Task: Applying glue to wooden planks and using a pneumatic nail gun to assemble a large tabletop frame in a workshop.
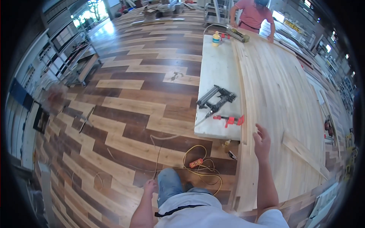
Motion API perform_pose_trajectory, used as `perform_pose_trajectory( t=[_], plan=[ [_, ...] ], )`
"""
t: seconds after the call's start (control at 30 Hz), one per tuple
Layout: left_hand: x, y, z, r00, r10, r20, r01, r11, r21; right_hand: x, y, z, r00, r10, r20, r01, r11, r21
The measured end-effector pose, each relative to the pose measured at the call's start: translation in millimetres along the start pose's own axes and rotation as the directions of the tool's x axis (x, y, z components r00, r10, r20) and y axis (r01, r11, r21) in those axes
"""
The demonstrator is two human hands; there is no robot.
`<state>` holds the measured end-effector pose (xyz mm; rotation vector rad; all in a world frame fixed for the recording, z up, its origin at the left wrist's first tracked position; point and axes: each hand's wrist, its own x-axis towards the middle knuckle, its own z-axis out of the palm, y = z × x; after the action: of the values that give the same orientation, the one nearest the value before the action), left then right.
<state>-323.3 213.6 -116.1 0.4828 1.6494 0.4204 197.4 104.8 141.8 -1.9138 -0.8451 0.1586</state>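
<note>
My right hand point(262, 143) is over the near part of a large pale wooden panel point(279, 91), fingers apart and holding nothing. Whether it touches the wood I cannot tell. Just left of it, a red bar clamp point(230, 120) lies on a white board point(218, 132) alongside the panel. A black nail gun point(216, 99) rests beyond the clamp, with a hose running from it. Low beside my knee hangs my left hand point(151, 186), its fingers curled together with nothing visible in them. A thin hose point(157, 161) on the floor passes close behind it.
A yellow cord point(201, 178) with an orange socket box point(196, 163) loops on the plank-patterned floor near my feet. A loose board point(304, 154) crosses the panel. At the far end stand a glue bottle point(216, 39) and a person point(254, 17) leaning on the panel. A rack point(81, 64) is left.
</note>
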Motion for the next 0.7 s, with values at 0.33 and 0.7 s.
perform_pose_trajectory(
  t=[0.33, 0.7],
  plan=[
    [215, 314, 177, 0.686, 0.713, 0.145, -0.716, 0.627, 0.308, 196, -32, 254, 0.971, 0.074, 0.229, -0.048, 0.992, -0.118],
    [239, 642, 600, 0.257, 0.577, 0.776, -0.962, 0.229, 0.149, 426, 105, 463, 0.927, 0.371, 0.058, -0.257, 0.74, -0.621]
  ],
)
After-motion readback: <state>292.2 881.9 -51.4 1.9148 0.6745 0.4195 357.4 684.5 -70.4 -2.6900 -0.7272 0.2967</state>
